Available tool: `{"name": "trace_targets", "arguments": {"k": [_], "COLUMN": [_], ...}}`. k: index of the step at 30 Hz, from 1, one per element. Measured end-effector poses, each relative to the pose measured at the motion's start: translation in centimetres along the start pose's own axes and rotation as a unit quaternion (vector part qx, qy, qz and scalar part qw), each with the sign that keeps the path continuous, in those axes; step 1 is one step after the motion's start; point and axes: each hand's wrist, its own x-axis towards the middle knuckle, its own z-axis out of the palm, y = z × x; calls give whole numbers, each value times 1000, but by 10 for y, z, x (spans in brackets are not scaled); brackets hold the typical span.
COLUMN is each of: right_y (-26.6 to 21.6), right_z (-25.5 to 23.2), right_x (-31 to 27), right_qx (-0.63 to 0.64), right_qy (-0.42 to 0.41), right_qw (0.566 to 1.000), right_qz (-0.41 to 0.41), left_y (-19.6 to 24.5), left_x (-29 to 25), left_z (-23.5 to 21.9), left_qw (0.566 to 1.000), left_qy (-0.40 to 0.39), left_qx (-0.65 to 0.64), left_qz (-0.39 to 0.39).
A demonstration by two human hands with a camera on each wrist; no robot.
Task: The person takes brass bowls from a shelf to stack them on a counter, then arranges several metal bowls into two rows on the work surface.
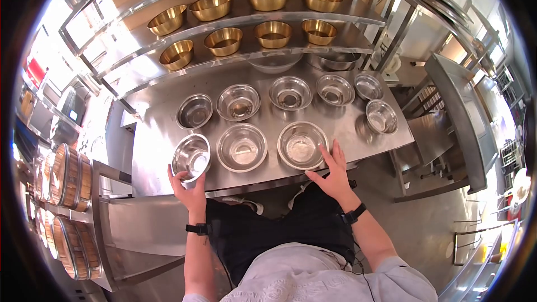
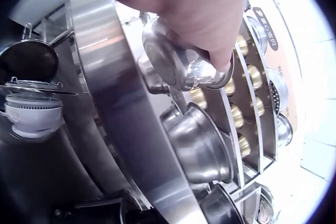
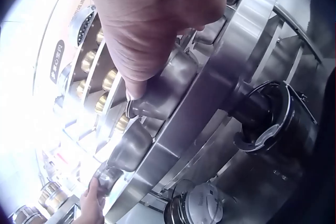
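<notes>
At the table's front left, my left hand grips a small steel bowl by its near side, thumb and fingers apart. In the left wrist view this hand holds the bowl tilted, its underside showing. My right hand has its fingers spread and touches the right rim of a wider steel bowl. The right wrist view shows this hand over that bowl, one digit against the rim. Between the hands sits another wide steel bowl.
Behind stands a row of steel bowls, with two smaller ones at the right end. Brass bowls fill the shelves above the steel table. Wooden buckets stand at left, and a metal rack at right.
</notes>
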Motion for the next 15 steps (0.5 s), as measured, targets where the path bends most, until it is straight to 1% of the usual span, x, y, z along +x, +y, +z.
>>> {"name": "trace_targets", "arguments": {"k": [3, 6, 7, 9, 10, 13, 15], "right_y": [8, 22, 28, 53, 65, 101, 127], "right_z": [-2, -12, -18, -28, -35, -63, -76], "right_x": [-6, -9, -8, -3, 1, 24, 35], "right_qx": [17, 22, 21, -36, -65, -151, -163], "right_qy": [17, 55, 69, 137, 171, 251, 233], "right_qw": [999, 996, 995, 986, 979, 943, 934], "right_qz": [31, 60, 69, 85, 94, 155, 216], "left_y": [38, 91, 107, 137, 148, 166, 167], "left_x": [3, 3, 2, -1, -3, -18, -31], "left_z": [11, 27, 36, 57, 69, 109, 128], "left_qw": [997, 994, 991, 982, 974, 955, 944], "left_qy": [3, -70, -86, -133, -155, -226, -269], "left_qx": [-79, -64, -49, -57, -67, -113, -96], "left_qz": [4, 55, 88, 123, 149, 155, 168]}}
